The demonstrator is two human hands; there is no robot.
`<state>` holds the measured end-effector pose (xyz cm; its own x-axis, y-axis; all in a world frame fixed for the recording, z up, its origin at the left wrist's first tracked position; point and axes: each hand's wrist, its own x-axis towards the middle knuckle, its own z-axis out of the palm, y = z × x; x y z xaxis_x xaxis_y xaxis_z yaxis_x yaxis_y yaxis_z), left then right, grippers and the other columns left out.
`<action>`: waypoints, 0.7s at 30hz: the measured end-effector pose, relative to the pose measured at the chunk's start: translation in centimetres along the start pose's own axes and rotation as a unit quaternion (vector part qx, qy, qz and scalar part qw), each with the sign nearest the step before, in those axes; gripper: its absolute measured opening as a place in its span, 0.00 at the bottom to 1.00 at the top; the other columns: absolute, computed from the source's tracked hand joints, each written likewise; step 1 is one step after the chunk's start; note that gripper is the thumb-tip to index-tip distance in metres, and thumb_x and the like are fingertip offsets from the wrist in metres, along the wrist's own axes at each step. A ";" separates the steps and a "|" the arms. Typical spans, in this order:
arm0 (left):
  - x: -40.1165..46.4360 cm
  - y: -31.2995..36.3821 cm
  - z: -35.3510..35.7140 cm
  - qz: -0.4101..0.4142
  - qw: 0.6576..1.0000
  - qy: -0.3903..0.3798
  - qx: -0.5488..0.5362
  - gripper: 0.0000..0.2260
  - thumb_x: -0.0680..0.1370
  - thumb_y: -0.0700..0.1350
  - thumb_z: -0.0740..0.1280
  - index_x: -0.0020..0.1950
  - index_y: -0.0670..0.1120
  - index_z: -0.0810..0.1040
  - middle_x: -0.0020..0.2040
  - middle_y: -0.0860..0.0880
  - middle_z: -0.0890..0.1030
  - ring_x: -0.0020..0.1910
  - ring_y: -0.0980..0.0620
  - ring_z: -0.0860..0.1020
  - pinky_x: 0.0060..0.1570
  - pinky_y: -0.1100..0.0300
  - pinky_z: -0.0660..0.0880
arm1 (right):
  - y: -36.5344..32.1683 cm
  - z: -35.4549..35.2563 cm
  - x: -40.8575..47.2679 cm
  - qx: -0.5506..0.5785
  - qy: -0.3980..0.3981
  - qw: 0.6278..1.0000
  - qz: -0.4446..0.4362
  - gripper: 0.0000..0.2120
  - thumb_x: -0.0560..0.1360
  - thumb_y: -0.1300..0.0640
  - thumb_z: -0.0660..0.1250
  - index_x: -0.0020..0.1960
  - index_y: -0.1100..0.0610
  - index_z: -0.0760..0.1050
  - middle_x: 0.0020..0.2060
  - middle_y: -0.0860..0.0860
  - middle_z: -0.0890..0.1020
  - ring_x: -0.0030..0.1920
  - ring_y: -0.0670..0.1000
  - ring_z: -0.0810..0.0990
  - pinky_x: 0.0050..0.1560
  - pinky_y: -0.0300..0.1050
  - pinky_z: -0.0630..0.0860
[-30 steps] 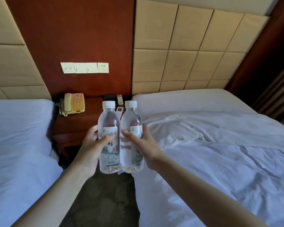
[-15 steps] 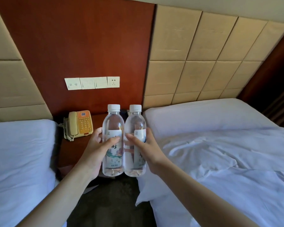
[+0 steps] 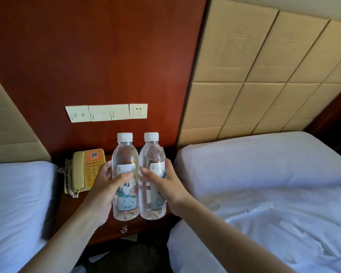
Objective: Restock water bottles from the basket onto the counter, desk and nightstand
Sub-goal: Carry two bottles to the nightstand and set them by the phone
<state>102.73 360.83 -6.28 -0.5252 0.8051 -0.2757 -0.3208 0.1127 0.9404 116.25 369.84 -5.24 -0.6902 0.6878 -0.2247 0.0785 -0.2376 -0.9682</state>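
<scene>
Two clear water bottles with white caps stand upright side by side over the dark wooden nightstand (image 3: 73,211). My left hand (image 3: 104,192) grips the left bottle (image 3: 124,154) around its label. My right hand (image 3: 165,188) grips the right bottle (image 3: 152,154) the same way. The bottles touch each other. Their bases are near the nightstand's front edge; I cannot tell whether they rest on the top. No basket is in view.
A beige and orange telephone (image 3: 87,170) sits at the nightstand's back left. Beds with white linen flank it, the left bed (image 3: 14,203) and the right bed (image 3: 264,194). A switch and socket panel (image 3: 106,113) is on the red wall above.
Both hands have carried the bottles forward from above the floor gap to over the nightstand. The view has closed in on the nightstand and wall.
</scene>
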 end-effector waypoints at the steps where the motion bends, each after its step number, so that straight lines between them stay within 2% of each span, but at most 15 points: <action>1: 1.2 0.3 0.1 -0.002 1.000 0.002 0.001 0.37 0.53 0.52 0.75 0.61 0.50 0.71 0.57 0.43 0.79 0.53 0.44 0.80 0.49 0.47 0.77 | -0.2 -0.2 1.4 -0.001 -0.005 1.000 0.004 0.22 0.71 0.51 0.70 0.61 0.48 0.65 0.54 0.50 0.78 0.53 0.48 0.81 0.55 0.46 0.78; 4: 4.7 1.0 -0.2 -0.007 1.000 0.016 -0.008 0.39 0.54 0.51 0.76 0.64 0.49 0.70 0.57 0.44 0.79 0.55 0.44 0.80 0.53 0.44 0.76 | -0.9 -0.6 5.5 -0.004 -0.018 1.000 0.008 0.25 0.69 0.49 0.72 0.61 0.47 0.65 0.56 0.52 0.78 0.56 0.51 0.80 0.59 0.53 0.77; 6: 6.5 1.5 -0.5 -0.016 1.000 0.021 -0.003 0.41 0.53 0.53 0.76 0.65 0.49 0.69 0.58 0.44 0.79 0.56 0.44 0.79 0.57 0.41 0.75 | -1.1 -0.7 7.5 0.005 -0.023 1.000 0.011 0.25 0.70 0.49 0.72 0.62 0.49 0.65 0.57 0.53 0.78 0.56 0.52 0.80 0.59 0.54 0.77; 10: 9.6 2.6 -1.8 -0.023 0.999 0.017 0.016 0.38 0.52 0.54 0.75 0.61 0.50 0.71 0.56 0.46 0.80 0.55 0.45 0.79 0.55 0.44 0.75 | -1.4 0.1 11.1 -0.002 -0.024 1.000 0.020 0.22 0.71 0.51 0.71 0.60 0.49 0.65 0.54 0.52 0.79 0.54 0.51 0.81 0.56 0.48 0.79; 14: 13.2 3.6 -4.0 -0.030 0.999 0.022 0.021 0.29 0.57 0.50 0.75 0.57 0.53 0.73 0.56 0.46 0.80 0.55 0.46 0.79 0.58 0.43 0.74 | -2.2 1.8 14.2 -0.002 0.002 1.000 0.012 0.20 0.72 0.54 0.69 0.60 0.53 0.65 0.43 0.43 0.76 0.46 0.41 0.80 0.45 0.35 0.78; 16: 14.9 4.2 -5.0 -0.030 0.999 0.014 0.022 0.26 0.57 0.50 0.75 0.54 0.55 0.73 0.55 0.46 0.80 0.53 0.47 0.80 0.56 0.45 0.75 | -2.3 2.8 15.6 -0.004 0.013 1.000 0.012 0.22 0.72 0.52 0.70 0.61 0.53 0.65 0.46 0.45 0.77 0.49 0.44 0.80 0.47 0.38 0.78; 19: 16.9 5.2 -6.3 -0.037 0.999 0.002 0.028 0.35 0.53 0.54 0.75 0.59 0.52 0.72 0.56 0.46 0.79 0.53 0.46 0.80 0.53 0.46 0.76 | -2.7 4.0 17.7 -0.002 0.029 0.999 0.018 0.23 0.72 0.52 0.69 0.62 0.53 0.65 0.47 0.46 0.78 0.49 0.46 0.80 0.50 0.43 0.78; 21: 18.2 5.5 -6.9 -0.044 0.998 -0.009 0.036 0.36 0.56 0.51 0.77 0.62 0.50 0.70 0.57 0.46 0.79 0.53 0.46 0.79 0.49 0.49 0.76 | -2.9 4.4 18.8 0.000 0.038 0.999 0.015 0.22 0.72 0.53 0.69 0.63 0.54 0.65 0.45 0.45 0.77 0.47 0.44 0.80 0.50 0.43 0.79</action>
<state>85.94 372.05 -7.46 -0.4832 0.8007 -0.3542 -0.3071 0.2238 0.9250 99.89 380.37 -6.21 -0.6317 0.7301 -0.2606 0.0972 -0.2590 -0.9610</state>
